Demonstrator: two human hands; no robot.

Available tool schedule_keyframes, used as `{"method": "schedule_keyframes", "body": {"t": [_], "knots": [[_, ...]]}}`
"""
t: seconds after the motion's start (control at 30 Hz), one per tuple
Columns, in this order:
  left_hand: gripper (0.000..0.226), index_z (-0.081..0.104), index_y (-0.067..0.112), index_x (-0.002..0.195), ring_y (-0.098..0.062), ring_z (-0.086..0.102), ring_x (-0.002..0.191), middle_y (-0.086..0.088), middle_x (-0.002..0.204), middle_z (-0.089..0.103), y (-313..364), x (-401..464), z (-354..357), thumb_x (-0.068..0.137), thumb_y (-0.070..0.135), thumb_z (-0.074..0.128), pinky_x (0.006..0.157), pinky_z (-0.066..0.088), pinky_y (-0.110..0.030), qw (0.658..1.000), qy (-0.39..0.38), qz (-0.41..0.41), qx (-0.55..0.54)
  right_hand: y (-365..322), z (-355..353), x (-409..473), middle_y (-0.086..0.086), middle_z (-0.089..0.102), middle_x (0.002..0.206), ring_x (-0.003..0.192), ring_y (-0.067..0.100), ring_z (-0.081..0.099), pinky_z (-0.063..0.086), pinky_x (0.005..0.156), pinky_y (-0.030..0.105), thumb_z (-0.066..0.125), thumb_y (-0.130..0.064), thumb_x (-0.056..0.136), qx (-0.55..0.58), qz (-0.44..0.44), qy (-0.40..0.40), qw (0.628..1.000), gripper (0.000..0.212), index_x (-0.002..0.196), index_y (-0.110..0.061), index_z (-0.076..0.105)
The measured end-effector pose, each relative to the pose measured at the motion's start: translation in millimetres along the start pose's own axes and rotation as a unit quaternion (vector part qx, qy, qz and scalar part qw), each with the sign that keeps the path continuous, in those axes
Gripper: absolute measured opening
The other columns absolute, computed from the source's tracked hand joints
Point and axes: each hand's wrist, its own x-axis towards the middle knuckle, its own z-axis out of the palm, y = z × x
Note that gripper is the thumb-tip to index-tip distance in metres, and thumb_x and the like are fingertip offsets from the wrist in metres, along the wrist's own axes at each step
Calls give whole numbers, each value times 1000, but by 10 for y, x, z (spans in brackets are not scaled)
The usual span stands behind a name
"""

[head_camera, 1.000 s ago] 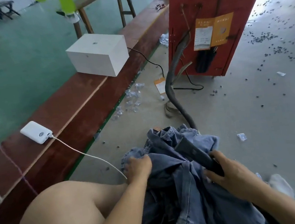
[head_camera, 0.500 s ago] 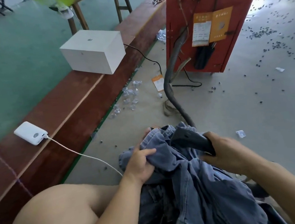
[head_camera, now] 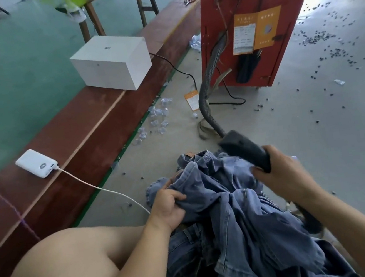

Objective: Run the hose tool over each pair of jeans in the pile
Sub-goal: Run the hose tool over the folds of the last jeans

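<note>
Concrete floor (head_camera: pixel 269 151), red cabinet (head_camera: pixel 244 28) behind w/ hose. Your right hand (head_camera: pixel 281 172), fingers wrapped on hose tool (head_camera: pixel 244 149), has lifted nozzle off jeans (head_camera: pixel 225 201); was pressed into fabric 1 s ago. Left hand (head_camera: pixel 168 206) still bunches denim in lap. Prob. repositioning for next pass.

- Jeans (head_camera: pixel 242 211): soft, faded blue denim cloth, creased.
- Hose tool (head_camera: pixel 244 149): matt dark plastic; ribbed hose (head_camera: pixel 206 78).
- Power bank (head_camera: pixel 36 163): smooth white plastic.
- Ledge (head_camera: pixel 81 138): reddish-brown wood.
</note>
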Motion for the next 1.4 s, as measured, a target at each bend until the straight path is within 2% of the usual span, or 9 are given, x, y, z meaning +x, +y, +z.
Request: {"method": "schedule_keyframes", "body": {"t": [0.17,0.33,0.57,0.7,0.8,1.1,1.17,1.3,1.4], "knots": [[52,78,10,75,-37,68,109,-13,111,76,-77,-94,22,75,-28,43,81,60,-41,999,28,3,15,137,-253,-20,-6,65,69,61,16,63,43,58,29,74,-23,86,-22,-7,-31,999,25,103,-29,56],[61,76,5,120,-5,39,145,5,154,51,-362,-409,298,67,7,46,121,31,-33,951,-227,-85,190,141,-282,-152,-8,64,70,62,5,58,39,54,16,74,-19,84,-46,-56,-69,995,30,103,-34,58],[55,53,16,139,-13,58,132,-1,142,62,-569,-303,199,93,-14,56,102,51,-27,980,-69,2,188,275,-394,-143,-3,64,71,59,11,62,47,51,20,74,-20,81,-80,-53,-135,986,25,91,-35,57],[89,37,47,145,-10,50,138,6,152,48,-630,-193,112,75,36,90,114,46,-35,890,-61,13,452,296,-464,-127,5,65,59,41,17,61,48,40,26,69,-15,83,-15,4,-217,976,20,90,-31,58],[109,24,36,161,-21,27,151,-1,162,32,-691,-138,159,70,53,81,123,31,-42,810,-56,24,583,226,-521,-125,3,66,58,46,19,61,53,46,34,68,-18,81,20,43,-305,951,23,87,-38,60],[78,41,33,154,-7,51,135,6,148,55,-721,-134,183,87,27,80,115,44,-34,820,-55,78,564,3,-266,36,5,67,77,56,16,63,56,51,33,71,-20,84,-12,54,-125,991,20,100,-22,59],[64,47,30,152,-5,57,126,8,140,61,-723,-163,248,94,22,73,110,47,-32,860,-3,64,507,87,-462,-18,6,66,70,45,14,60,51,43,29,68,-16,83,19,44,-149,988,19,97,-25,58],[27,69,22,119,-14,54,112,9,111,54,-802,-168,356,92,20,73,100,44,-28,799,152,171,555,82,-573,-260,0,66,67,47,6,59,49,44,26,67,-18,77,-2,-21,-248,968,22,94,-31,59],[17,61,32,89,-18,62,94,11,93,61,-903,-262,480,96,18,66,71,44,-9,832,152,153,511,59,-396,-302,2,67,79,57,11,61,52,52,32,69,-22,80,-64,-28,-260,963,20,97,-25,58]]}}
